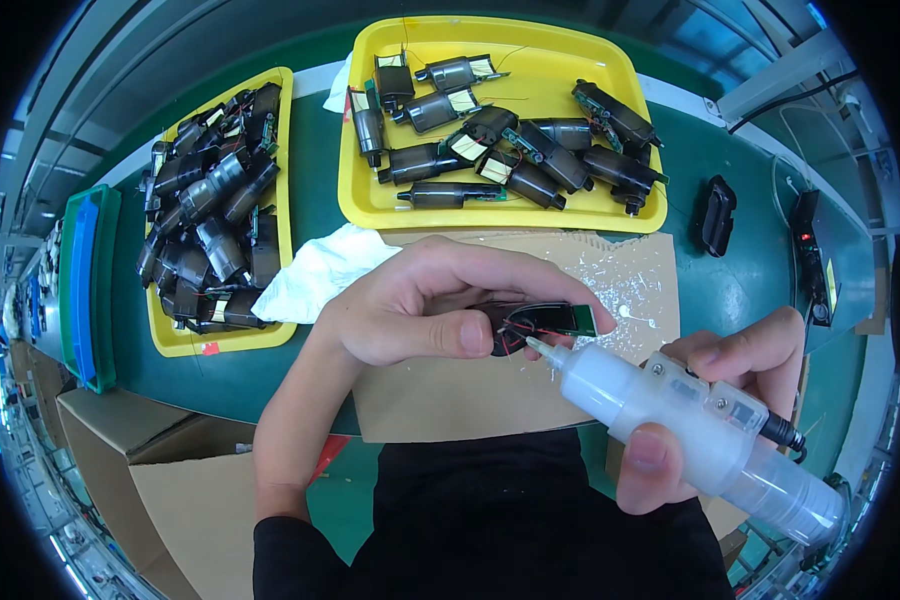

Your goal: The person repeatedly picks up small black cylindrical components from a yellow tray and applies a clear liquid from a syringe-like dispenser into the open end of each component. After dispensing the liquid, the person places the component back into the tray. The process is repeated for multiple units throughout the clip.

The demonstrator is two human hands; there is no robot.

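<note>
My left hand (pixel 410 305) is closed around a dark translucent cylindrical electronic part (pixel 510 328), which has a green circuit board on its right end and a thin red wire. A glue dispensing syringe (pixel 605 385), with a clear barrel and white contents, rests in the grip of my right hand (pixel 760 362). Its pale nozzle points left at the part's near edge, by the wire. Whether the tip touches the part I cannot tell. Below both hands lies a cardboard sheet (pixel 420 405) with white glue smears on its right side.
Beyond the cardboard, a yellow tray (pixel 350 195) holds several similar parts. Another yellow tray (pixel 165 343) at left is heaped with more. A white cloth (pixel 320 275) lies between them. At right are a black shell (pixel 716 215) and a black control box (pixel 808 245). Cardboard boxes (pixel 190 510) stand lower left.
</note>
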